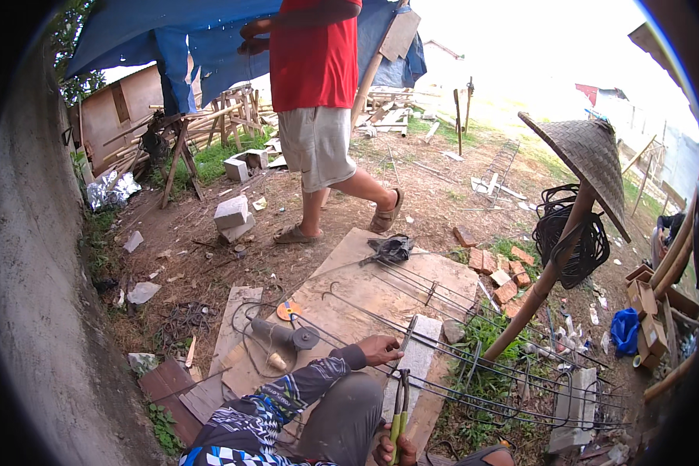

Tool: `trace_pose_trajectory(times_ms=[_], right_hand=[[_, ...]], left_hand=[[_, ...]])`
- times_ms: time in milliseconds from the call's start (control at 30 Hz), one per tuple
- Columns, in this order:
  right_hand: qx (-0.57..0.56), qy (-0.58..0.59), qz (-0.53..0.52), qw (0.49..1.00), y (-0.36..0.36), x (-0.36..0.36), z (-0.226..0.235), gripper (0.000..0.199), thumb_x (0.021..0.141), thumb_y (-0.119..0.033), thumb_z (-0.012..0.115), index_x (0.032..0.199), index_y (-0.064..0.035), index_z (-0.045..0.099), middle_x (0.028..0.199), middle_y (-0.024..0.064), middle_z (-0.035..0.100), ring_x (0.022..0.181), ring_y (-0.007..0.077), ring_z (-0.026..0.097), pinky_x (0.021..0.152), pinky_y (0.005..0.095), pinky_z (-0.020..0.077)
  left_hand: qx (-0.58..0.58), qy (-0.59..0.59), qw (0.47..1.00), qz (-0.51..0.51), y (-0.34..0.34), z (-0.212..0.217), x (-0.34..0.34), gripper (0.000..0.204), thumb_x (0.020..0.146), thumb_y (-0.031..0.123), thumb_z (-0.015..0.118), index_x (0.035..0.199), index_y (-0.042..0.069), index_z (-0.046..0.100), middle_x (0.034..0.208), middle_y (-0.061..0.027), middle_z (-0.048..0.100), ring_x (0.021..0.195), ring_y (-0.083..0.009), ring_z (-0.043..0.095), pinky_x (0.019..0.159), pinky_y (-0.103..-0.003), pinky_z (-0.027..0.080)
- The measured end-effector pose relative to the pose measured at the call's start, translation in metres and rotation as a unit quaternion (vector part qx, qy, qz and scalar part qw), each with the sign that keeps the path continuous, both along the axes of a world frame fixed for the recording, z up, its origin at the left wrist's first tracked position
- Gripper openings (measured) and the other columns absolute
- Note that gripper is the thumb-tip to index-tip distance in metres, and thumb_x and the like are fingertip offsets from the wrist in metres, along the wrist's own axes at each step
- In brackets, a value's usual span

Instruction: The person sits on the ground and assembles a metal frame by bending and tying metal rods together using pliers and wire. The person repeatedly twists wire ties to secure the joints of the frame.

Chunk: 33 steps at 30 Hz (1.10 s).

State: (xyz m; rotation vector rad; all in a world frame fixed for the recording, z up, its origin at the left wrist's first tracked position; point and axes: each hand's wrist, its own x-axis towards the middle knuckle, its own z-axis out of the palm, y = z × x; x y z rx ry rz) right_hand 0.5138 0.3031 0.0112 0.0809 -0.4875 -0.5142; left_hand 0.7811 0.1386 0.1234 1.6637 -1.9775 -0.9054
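Observation:
My left hand reaches across to a rebar cage, its fingertips closed at a thin steel stirrup around the long bars. In my right hand, at the lower edge, is a pair of pincers with green handles. Its dark jaws point up and touch, or nearly touch, the cage just below my left fingers. The tie between the jaws is too small to make out. Under this end of the cage lies a grey concrete block.
A plywood sheet bears a grey angle grinder with its cord and an orange disc. A person in a red shirt walks beyond it. Right stand a leaning pole with coiled black wire, and bricks.

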Motion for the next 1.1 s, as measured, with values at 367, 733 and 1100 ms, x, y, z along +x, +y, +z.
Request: trace_pose_trajectory(times_ms=[367, 733, 1100], right_hand=[[-0.158, 0.336, -0.095, 0.924, -0.036, -0.044, 0.136, 0.078, 0.086, -0.003, 0.051, 0.152, -0.0299, 0.019, 0.138, 0.0363, 0.039, 0.122, 0.0475, 0.050, 0.084, 0.0656, 0.0489], [-0.503, 0.773, -0.262, 0.283, -0.048, -0.067, 0.121, 0.052, 0.087, -0.030, 0.067, 0.136, -0.0188, 0.053, 0.105, 0.0167, 0.067, 0.092, 0.0308, 0.065, 0.078, 0.0410, 0.0517], [-0.559, 0.749, -0.300, 0.191, -0.087, -0.018, 0.021, 0.029, 0.082, -0.024, 0.069, 0.109, -0.0180, 0.070, 0.089, 0.0112, 0.065, 0.087, 0.0311, 0.061, 0.077, 0.0413, 0.0486]], left_hand=[[-0.074, 0.292, 0.954, 0.004, 0.037, 0.081, -0.078, 0.023, 0.096, 0.013, 0.056, 0.115, 0.004, 0.064, 0.072, 0.0003, 0.060, 0.065, -0.0101, 0.059, 0.058, -0.027, 0.048], [-0.132, 0.373, 0.898, 0.193, -0.008, 0.114, -0.028, 0.019, 0.097, 0.015, 0.056, 0.109, 0.001, 0.060, 0.092, -0.0149, 0.071, 0.072, -0.0176, 0.069, 0.061, -0.026, 0.054], [-0.032, 0.383, 0.908, 0.165, -0.013, 0.061, -0.072, 0.023, 0.094, 0.017, 0.062, 0.110, 0.000, 0.065, 0.095, -0.0152, 0.072, 0.082, -0.0215, 0.071, 0.067, -0.030, 0.057]])
